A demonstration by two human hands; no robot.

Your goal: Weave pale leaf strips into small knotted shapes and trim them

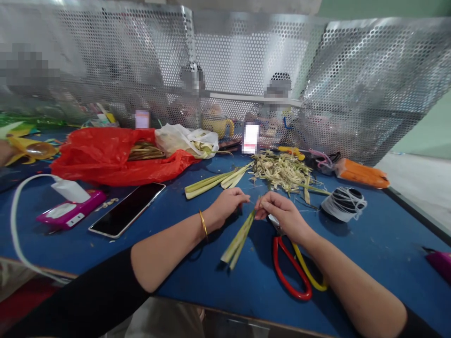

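Between the thumb and fingers of my right hand (pixel 276 211) is the top end of a small bundle of green plant strips (pixel 238 241), its loose ends pointing down toward me. My left hand (pixel 230 203) is closed in a pinch just left of the bundle's top. A faint thin thread (pixel 251 201) seems to run between my two hands. Under my right hand and forearm lie scissors (pixel 291 272) with one red and one yellow handle, their blades partly hidden. To the right stands a spool of white thread (pixel 343 204).
Dry plant scraps (pixel 282 169) are heaped behind my hands, beside longer green stalks (pixel 218 180). A phone (pixel 127 210), a purple power strip (pixel 72 209) and a red plastic bag (pixel 102 155) lie left. Perforated metal panels (pixel 246 56) close off the back. An orange packet (pixel 362 172) lies right.
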